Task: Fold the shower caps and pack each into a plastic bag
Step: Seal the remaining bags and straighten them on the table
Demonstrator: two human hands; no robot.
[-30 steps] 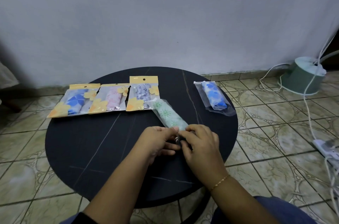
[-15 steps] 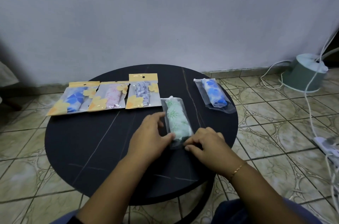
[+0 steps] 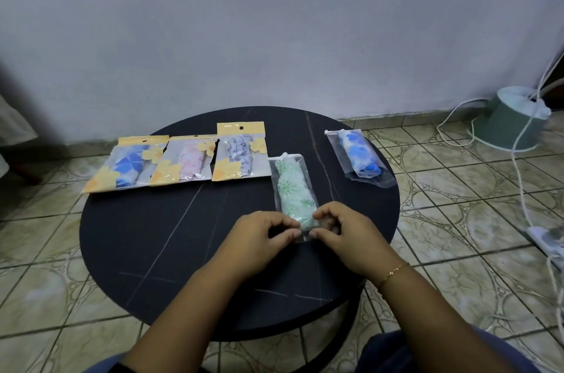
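Note:
A folded green-patterned shower cap sits inside a clear plastic bag (image 3: 293, 189) lying lengthwise on the round black table (image 3: 158, 238). My left hand (image 3: 259, 235) and my right hand (image 3: 341, 232) pinch the bag's near end from either side. A second clear bag with a blue-flowered cap (image 3: 360, 157) lies at the table's far right. Three packs with yellow header cards hold a blue cap (image 3: 126, 165), a pink cap (image 3: 186, 162) and a purple-patterned cap (image 3: 239, 154) in a row at the far left.
The table stands on a tiled floor before a pale wall. A green upturned bucket-like base (image 3: 509, 125) with white cables stands at the right. A white power strip (image 3: 546, 241) lies on the floor at the right edge.
The green cap's bag swung from a slant to lie straight away from me. My left hand moved from the bag's side back to its near end, where both hands now pinch it.

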